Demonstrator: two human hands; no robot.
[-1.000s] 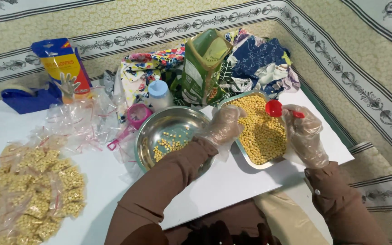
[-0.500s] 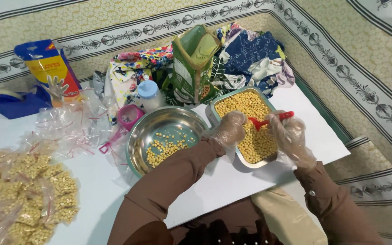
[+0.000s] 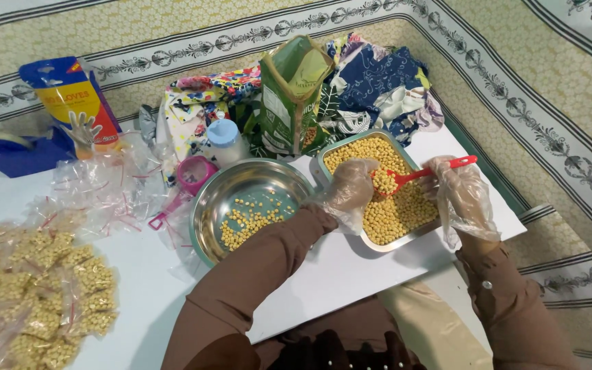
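My right hand (image 3: 462, 194), in a clear plastic glove, grips the handle of a red scoop (image 3: 419, 174) loaded with yellow chickpeas. The scoop hovers over a rectangular metal tray (image 3: 329, 177) full of chickpeas (image 3: 392, 209). My left hand (image 3: 351, 190), also gloved, hangs over the tray with its fingers curled at the scoop's bowl; whether it holds a small bag I cannot tell. A round steel bowl (image 3: 222, 193) with a few chickpeas sits left of the tray.
Filled small bags of chickpeas (image 3: 32, 294) lie at the left. Empty clear bags (image 3: 107, 185), a pink scoop (image 3: 192, 177), a small white bottle (image 3: 226, 140), a green packet (image 3: 292, 96), a glove box (image 3: 73, 103), a tape dispenser (image 3: 15, 154) and patterned cloth (image 3: 378, 82) crowd the back.
The red scoop dipped into the tray and came up full of chickpeas, and my left hand moved right over the tray to meet its bowl.
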